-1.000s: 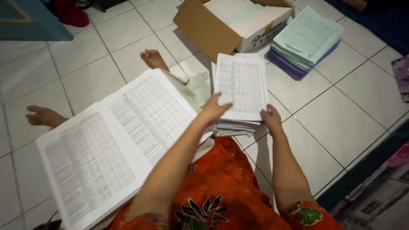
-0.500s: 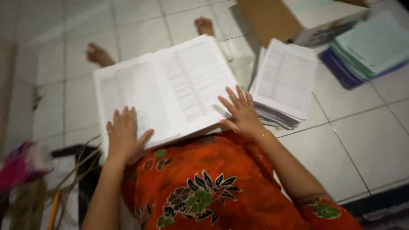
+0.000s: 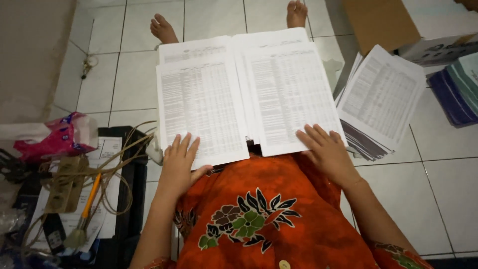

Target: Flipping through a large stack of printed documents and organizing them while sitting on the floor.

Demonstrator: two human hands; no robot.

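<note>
Two stacks of printed table sheets lie side by side across my lap. My left hand (image 3: 180,164) rests flat, fingers spread, on the near edge of the left stack (image 3: 199,104). My right hand (image 3: 326,149) rests flat on the near corner of the right stack (image 3: 286,92). Neither hand grips anything. A third pile of printed sheets (image 3: 381,102) sits fanned on the tiled floor to the right of my right hand. My two bare feet show beyond the sheets.
A cardboard box (image 3: 393,22) and a pile of pale green and purple booklets (image 3: 460,84) stand at the far right. At the left lie a pink bag (image 3: 62,137), tangled cords, a power strip (image 3: 64,184) and an orange-handled brush (image 3: 89,199) on papers.
Both hands left the floor pile at the right and came down onto the sheets on my lap. The camera swung left, showing the clutter at the left.
</note>
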